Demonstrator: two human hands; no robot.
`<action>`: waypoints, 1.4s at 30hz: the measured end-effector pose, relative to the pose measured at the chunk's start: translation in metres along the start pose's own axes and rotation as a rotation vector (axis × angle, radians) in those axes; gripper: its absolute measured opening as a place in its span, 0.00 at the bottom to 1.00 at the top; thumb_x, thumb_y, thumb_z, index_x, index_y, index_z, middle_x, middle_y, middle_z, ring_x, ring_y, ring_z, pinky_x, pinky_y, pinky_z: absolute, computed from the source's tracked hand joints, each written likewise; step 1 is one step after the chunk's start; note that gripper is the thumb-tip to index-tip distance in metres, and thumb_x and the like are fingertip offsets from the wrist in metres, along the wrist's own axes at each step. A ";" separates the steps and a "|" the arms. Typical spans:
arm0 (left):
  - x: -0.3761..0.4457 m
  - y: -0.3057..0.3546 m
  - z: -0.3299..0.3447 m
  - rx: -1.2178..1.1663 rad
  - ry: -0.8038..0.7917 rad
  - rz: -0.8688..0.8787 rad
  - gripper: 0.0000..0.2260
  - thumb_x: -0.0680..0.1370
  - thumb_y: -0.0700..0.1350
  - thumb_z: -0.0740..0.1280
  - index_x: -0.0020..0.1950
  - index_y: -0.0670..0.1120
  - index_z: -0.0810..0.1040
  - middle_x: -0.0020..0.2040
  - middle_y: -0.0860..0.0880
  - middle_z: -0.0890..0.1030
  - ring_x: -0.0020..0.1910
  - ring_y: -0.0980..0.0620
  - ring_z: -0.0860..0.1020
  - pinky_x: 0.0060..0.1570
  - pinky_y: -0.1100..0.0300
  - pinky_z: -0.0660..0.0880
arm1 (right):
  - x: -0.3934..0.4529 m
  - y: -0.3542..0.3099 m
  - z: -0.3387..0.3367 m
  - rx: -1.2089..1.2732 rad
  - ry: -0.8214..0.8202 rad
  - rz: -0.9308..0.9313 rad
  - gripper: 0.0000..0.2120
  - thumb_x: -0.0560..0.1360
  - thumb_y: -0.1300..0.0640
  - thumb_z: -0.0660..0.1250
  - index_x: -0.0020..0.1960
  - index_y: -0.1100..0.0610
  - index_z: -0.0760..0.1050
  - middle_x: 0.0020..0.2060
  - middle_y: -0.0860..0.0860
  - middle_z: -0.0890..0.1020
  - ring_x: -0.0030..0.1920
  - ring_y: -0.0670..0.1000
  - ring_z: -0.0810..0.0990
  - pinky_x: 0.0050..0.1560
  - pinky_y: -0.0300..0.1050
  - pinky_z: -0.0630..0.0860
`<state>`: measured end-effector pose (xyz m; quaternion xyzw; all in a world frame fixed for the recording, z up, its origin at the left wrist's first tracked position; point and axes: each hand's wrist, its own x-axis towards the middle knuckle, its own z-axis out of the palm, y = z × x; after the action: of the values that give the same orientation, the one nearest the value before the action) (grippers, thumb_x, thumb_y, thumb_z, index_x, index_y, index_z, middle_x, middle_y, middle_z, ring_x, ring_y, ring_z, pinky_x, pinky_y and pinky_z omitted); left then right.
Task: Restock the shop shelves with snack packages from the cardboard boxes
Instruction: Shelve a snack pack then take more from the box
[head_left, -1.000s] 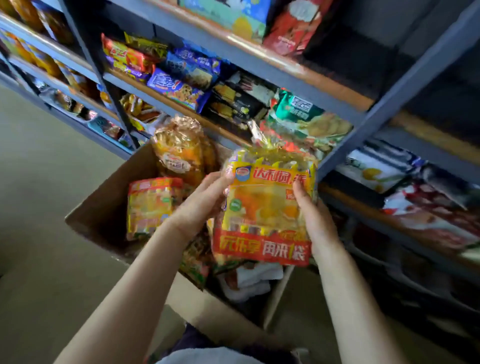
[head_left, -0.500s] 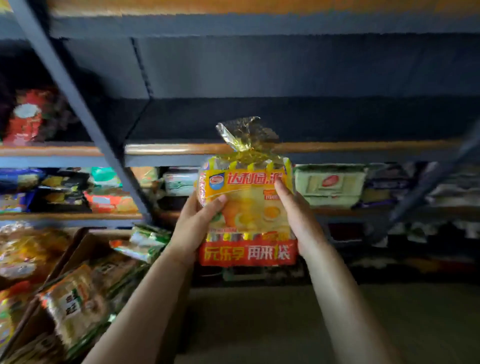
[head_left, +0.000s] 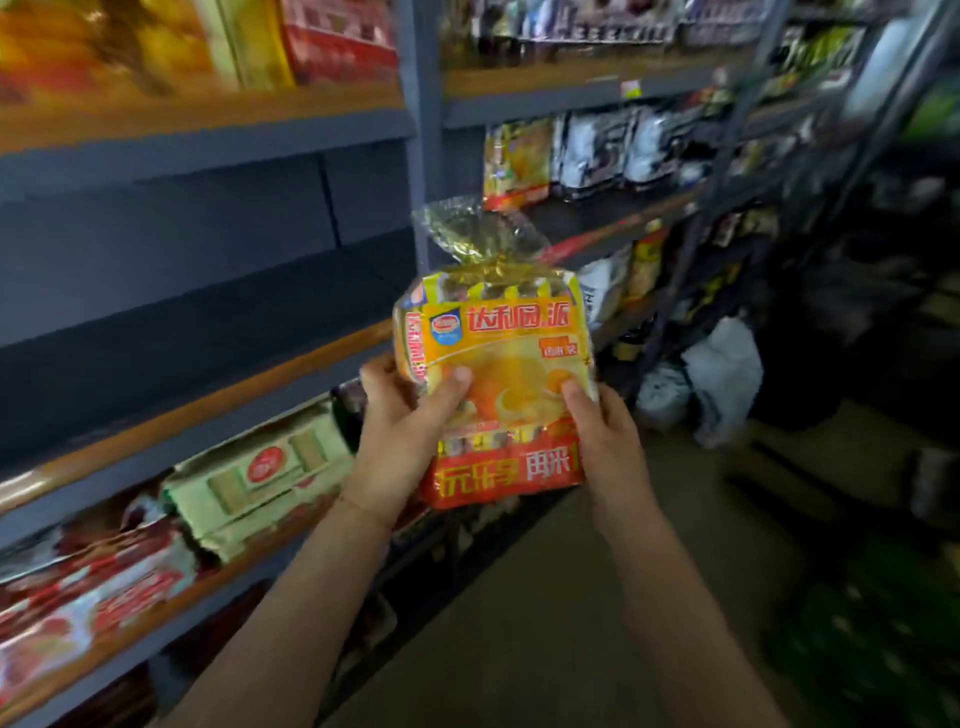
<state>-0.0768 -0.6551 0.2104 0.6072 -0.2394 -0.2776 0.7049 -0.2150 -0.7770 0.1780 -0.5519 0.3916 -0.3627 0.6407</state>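
I hold a yellow and red snack package (head_left: 501, 343) upright in front of me, its tied clear plastic top pointing up. My left hand (head_left: 402, 431) grips its left side, thumb across the front. My right hand (head_left: 602, 436) grips its right side, thumb on the front. The package hovers in the aisle beside a bare dark shelf level (head_left: 197, 291) on the left. A matching yellow package (head_left: 517, 161) stands on a shelf further back. No cardboard box is in view.
Grey metal shelving with wooden edges (head_left: 208, 400) runs along the left, holding green packs (head_left: 260, 478) and red packs (head_left: 88, 592) below and orange goods above. More stocked shelves (head_left: 649, 150) lie ahead. White bags (head_left: 722, 374) sit on the floor at the aisle's far end.
I have lifted the package out of the cardboard box and turned right along the aisle. The box has dropped out of view. Both hands keep the same grip.
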 end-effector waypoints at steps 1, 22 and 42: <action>0.011 -0.003 0.018 0.006 -0.035 0.021 0.29 0.71 0.53 0.75 0.65 0.49 0.63 0.59 0.51 0.81 0.52 0.54 0.85 0.51 0.49 0.83 | 0.012 -0.003 -0.012 0.017 0.060 -0.002 0.17 0.77 0.42 0.68 0.62 0.49 0.76 0.52 0.48 0.85 0.44 0.46 0.86 0.38 0.41 0.80; 0.361 -0.021 0.190 -0.011 0.023 0.002 0.25 0.75 0.50 0.75 0.67 0.53 0.67 0.61 0.49 0.80 0.54 0.46 0.84 0.53 0.42 0.82 | 0.400 -0.072 -0.049 -0.065 -0.073 0.037 0.23 0.76 0.45 0.69 0.66 0.51 0.65 0.55 0.52 0.81 0.50 0.50 0.84 0.49 0.50 0.82; 0.499 -0.040 0.297 0.442 0.387 0.134 0.38 0.71 0.49 0.79 0.75 0.66 0.64 0.61 0.57 0.82 0.58 0.53 0.81 0.61 0.47 0.79 | 0.663 -0.112 -0.081 -0.559 -0.536 -0.307 0.27 0.78 0.49 0.69 0.75 0.54 0.68 0.66 0.49 0.76 0.66 0.51 0.75 0.63 0.44 0.72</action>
<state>0.0837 -1.2149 0.2154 0.7704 -0.1950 -0.0507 0.6049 -0.0062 -1.4203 0.2147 -0.8314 0.2077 -0.1774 0.4839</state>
